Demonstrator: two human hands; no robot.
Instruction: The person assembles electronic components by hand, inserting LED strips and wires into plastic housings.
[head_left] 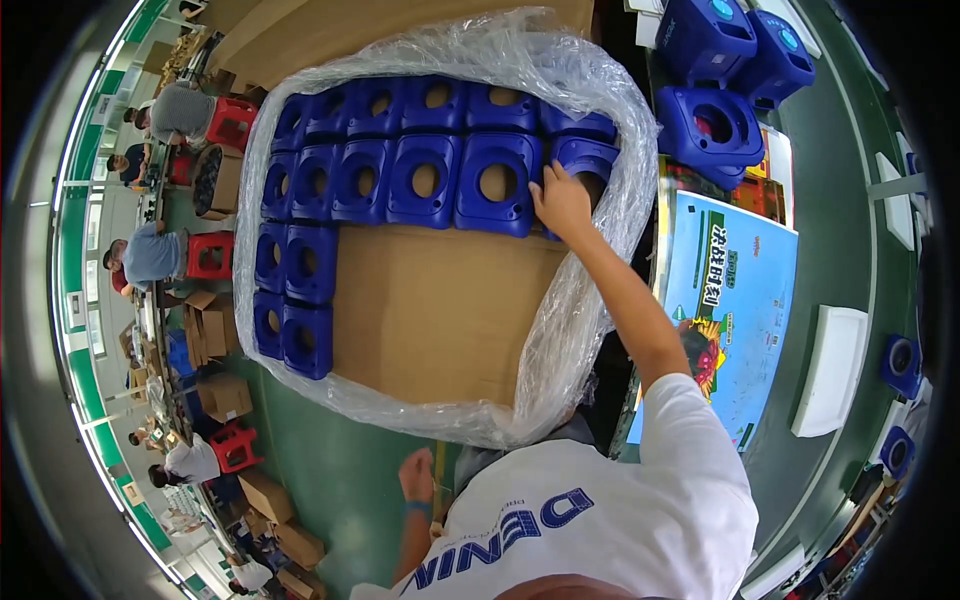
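Observation:
My right hand (563, 203) reaches to the right end of the nearer full row. Its fingers are bent over the edge of a blue plastic housing (592, 155), a squarish shell with a large round hole. The palm covers part of that shell. More housings of the same kind (425, 181) stand in tight rows on a brown cardboard sheet (430, 300), along the far side and down the left. Low beside my body hangs my left hand (417, 477), away from the housings, its fingers loosely curled with nothing visible in them.
Crumpled clear plastic film (590, 80) rims the cardboard. To the right, blue housings (710, 130) stand beside a light blue printed sheet (735, 310). A white tray (832, 370) lies farther right. On the left, people sit on red stools (210, 256) near cardboard boxes (224, 397).

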